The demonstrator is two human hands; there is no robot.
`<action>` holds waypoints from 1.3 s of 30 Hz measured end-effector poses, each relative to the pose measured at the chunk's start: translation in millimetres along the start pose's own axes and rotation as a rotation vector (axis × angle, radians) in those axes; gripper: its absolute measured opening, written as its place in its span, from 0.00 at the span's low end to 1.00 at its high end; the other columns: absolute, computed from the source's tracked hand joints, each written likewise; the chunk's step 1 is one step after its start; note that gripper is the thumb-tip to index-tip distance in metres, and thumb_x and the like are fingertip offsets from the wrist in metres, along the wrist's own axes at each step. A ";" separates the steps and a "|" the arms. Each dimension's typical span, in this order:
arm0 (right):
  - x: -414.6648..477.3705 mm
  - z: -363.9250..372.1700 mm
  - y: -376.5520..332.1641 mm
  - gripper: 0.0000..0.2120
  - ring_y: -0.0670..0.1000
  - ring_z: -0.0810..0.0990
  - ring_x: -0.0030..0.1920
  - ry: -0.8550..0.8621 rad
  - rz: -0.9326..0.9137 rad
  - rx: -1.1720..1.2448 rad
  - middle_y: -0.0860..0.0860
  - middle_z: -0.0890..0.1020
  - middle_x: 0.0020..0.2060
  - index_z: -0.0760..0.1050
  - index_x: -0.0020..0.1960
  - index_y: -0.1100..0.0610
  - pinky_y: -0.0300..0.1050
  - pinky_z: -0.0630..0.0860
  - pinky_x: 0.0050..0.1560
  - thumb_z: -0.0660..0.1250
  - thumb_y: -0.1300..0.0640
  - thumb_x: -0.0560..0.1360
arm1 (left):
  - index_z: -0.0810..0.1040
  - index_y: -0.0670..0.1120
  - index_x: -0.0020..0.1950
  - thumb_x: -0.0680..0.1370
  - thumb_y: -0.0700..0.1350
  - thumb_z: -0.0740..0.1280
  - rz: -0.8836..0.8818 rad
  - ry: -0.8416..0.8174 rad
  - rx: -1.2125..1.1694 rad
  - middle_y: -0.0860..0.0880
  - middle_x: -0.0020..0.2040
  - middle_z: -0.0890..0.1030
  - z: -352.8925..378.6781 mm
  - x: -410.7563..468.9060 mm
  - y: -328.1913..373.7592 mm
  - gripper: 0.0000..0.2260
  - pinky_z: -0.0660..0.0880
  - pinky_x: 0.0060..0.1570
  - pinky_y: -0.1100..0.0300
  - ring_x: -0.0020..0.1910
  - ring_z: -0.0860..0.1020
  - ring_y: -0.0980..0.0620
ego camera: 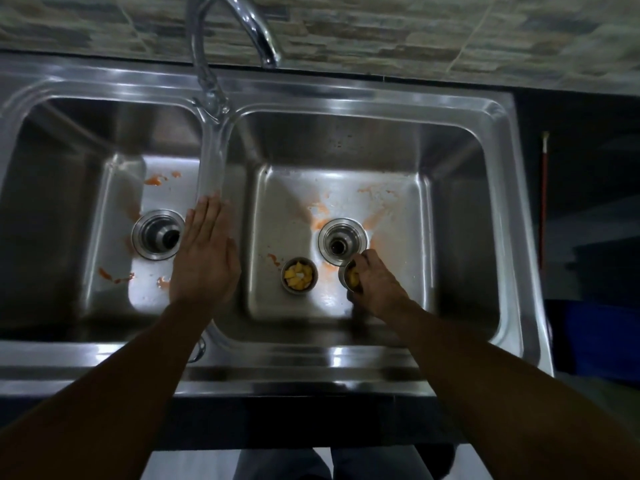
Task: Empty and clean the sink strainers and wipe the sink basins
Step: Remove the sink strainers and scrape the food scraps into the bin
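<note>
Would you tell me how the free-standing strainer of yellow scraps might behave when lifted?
The strainer looks like rigid metal, so probably stiff. Its loose yellow scraps would likely spill if tilted. Nearby orange smears suggest a slippery rim.

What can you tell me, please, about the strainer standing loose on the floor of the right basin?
The loose strainer is a small round cup of shiny metal, upright, mouth up, on the right basin's floor. It holds yellow food chunks and a pale bit. It stands left of the open drain, nearer the person, among orange smears. No hand touches it; the right hand grips another strainer beside it.
</note>
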State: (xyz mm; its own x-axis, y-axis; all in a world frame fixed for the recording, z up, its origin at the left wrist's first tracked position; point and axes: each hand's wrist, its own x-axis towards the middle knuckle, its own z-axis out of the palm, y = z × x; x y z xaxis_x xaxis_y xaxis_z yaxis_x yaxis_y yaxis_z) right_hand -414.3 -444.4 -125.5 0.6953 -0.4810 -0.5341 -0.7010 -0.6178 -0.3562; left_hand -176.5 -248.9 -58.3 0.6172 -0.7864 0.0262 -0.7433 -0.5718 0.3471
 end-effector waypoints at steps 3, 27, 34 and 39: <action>1.0 -3.8 2.8 0.46 0.56 0.71 0.69 -0.031 0.014 0.014 0.53 0.65 0.72 0.57 0.78 0.53 0.54 0.75 0.67 0.79 0.51 0.69 | 0.62 0.38 0.78 0.83 0.48 0.47 -0.003 -0.022 0.001 0.39 0.80 0.60 -3.3 0.4 3.5 0.26 0.51 0.81 0.45 0.81 0.54 0.43; -81.2 -198.3 121.0 0.18 0.63 0.75 0.62 0.688 0.322 0.042 0.61 0.76 0.63 0.74 0.67 0.61 0.54 0.71 0.65 0.62 0.62 0.78 | 0.72 0.43 0.73 0.78 0.55 0.50 -0.023 -0.393 -0.003 0.41 0.76 0.69 20.4 -98.6 143.0 0.29 0.50 0.79 0.50 0.78 0.65 0.42; -81.4 -204.2 146.3 0.14 0.64 0.77 0.59 0.568 0.515 0.134 0.63 0.75 0.61 0.77 0.62 0.66 0.57 0.77 0.63 0.62 0.60 0.80 | 0.71 0.46 0.75 0.79 0.53 0.51 -0.098 -0.432 0.011 0.42 0.77 0.68 22.3 -106.1 138.7 0.27 0.51 0.81 0.48 0.78 0.64 0.42; -77.8 -213.4 154.0 0.13 0.60 0.82 0.51 0.525 0.605 0.343 0.60 0.81 0.54 0.79 0.57 0.61 0.53 0.82 0.55 0.72 0.58 0.75 | 0.70 0.47 0.75 0.80 0.55 0.49 -0.115 -0.438 0.023 0.42 0.76 0.70 23.9 -107.9 138.0 0.27 0.50 0.80 0.49 0.78 0.64 0.44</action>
State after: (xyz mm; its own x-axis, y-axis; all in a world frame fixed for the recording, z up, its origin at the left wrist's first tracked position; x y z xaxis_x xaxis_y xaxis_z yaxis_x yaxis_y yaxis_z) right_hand -542.5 -634.9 24.9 0.1118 -0.9429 -0.3136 -0.9240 0.0175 -0.3821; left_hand -351.8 -248.5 -35.6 0.5322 -0.7395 -0.4122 -0.6850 -0.6623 0.3036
